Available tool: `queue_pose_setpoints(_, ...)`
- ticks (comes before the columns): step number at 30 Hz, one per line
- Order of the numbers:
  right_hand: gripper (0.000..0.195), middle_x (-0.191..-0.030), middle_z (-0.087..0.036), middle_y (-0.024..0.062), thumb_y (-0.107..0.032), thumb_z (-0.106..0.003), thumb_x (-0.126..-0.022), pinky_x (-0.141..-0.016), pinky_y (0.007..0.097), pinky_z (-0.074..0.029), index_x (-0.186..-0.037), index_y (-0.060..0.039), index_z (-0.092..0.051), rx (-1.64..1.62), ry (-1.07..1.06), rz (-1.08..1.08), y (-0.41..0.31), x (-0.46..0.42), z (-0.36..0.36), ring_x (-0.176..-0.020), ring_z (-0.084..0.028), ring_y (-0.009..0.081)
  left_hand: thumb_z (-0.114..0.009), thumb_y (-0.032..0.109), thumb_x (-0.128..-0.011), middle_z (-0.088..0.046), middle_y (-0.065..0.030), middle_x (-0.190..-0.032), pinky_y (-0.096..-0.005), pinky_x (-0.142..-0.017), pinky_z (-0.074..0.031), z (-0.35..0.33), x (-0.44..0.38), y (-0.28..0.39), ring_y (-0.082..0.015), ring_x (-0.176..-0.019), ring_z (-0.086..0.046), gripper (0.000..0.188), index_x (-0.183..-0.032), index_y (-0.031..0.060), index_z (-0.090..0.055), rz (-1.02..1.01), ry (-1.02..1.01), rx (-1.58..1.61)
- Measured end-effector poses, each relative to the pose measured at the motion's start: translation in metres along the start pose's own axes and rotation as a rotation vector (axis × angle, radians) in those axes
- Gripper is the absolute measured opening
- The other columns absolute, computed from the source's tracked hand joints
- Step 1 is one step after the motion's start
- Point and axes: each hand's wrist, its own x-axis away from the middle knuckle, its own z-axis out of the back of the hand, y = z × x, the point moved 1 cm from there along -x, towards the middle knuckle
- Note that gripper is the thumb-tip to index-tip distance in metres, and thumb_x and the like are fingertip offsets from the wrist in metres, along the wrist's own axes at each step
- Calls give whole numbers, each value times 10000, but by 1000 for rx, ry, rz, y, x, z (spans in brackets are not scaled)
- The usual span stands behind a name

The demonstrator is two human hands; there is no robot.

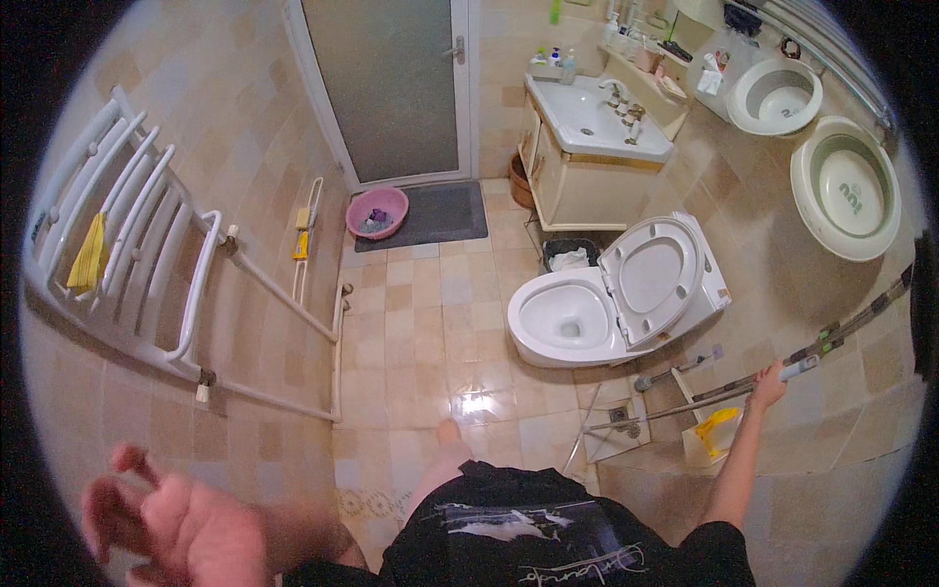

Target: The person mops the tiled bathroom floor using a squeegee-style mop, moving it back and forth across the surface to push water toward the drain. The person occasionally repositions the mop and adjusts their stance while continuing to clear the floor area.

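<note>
My right hand (769,385) is closed around the pole of a floor squeegee (675,412), just below its pale grip (799,367). The squeegee's long thin head (585,429) appears to rest on the tiled floor, near a floor drain (623,421). Raised at the lower left, my left hand (176,517) is blurred and holds nothing. Its fingers are bent and spread, in front of the tiled wall. Further dark poles (855,321) lean beside the right hand.
A toilet (561,323) with raised lid stands right of centre, a bin (557,256) behind it. Beyond are a washbasin (565,117), a dark mat (447,216) and a pink basin (359,213). A white towel radiator (147,220) juts from the left wall. Two basins (814,198) hang right.
</note>
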Motion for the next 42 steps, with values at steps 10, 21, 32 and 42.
queue_pose_setpoints(10,255,-445,-312,-32,-241,-508,-746,-324,219,-261,-583,-100,-373,-1,-31,-1,7,-12,17,-357,-298,69,-443,125,-725,-375,-158,-1070,-351,-870,-267,52,44,-19,-220,-1006,-356,137,-648,26,-387,413,-81,-442)
queue_pose_setpoints(21,185,-463,-369,-22,-214,-519,-740,-329,194,-274,-662,-73,-427,16,54,-58,7,-9,11,-365,-336,62,-486,39,-678,-443,-117,-930,-332,-781,-309,66,79,-48,-234,-884,-419,51,-661,30,-438,334,-530,-1195)
queue_pose_setpoints(32,187,-473,-379,-20,-199,-479,-767,-340,192,-255,-636,-79,-418,11,-44,-49,27,-24,27,-382,-339,59,-534,116,-638,-504,-112,-825,-357,-697,-364,135,176,-69,-270,-795,-466,83,-672,48,-499,658,-909,-1302)
queue_pose_setpoints(42,165,-580,-444,3,-212,-522,-738,-410,197,-326,-771,-51,-505,59,31,-58,24,-11,28,-484,-418,81,-547,262,-656,-537,-120,-867,-331,-713,-396,247,304,-16,-252,-812,-505,300,-879,60,-538,1562,-1243,-1226)
